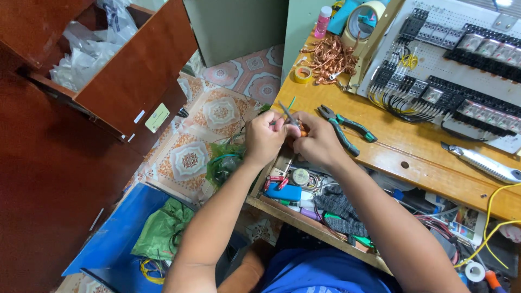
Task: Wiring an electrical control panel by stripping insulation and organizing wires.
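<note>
My left hand [264, 135] and right hand [315, 142] meet at the edge of the wooden bench [391, 146], both pinched shut on a thin metal tool [288, 115] and a small orange part [302, 129]. Green-handled pliers [344, 128] lie just beside my right hand; open drawer [304, 220] sits below.

Count on the desk [380, 149]: one pair of green-handled pliers [347, 129] near its front edge, one utility knife [480, 161] toward the right edge, one roll of yellow tape [303, 74] and one tangle of copper wire [330, 58] at the far-left corner, one pink-capped bottle [323, 21], and one wired panel [456, 59].
</note>
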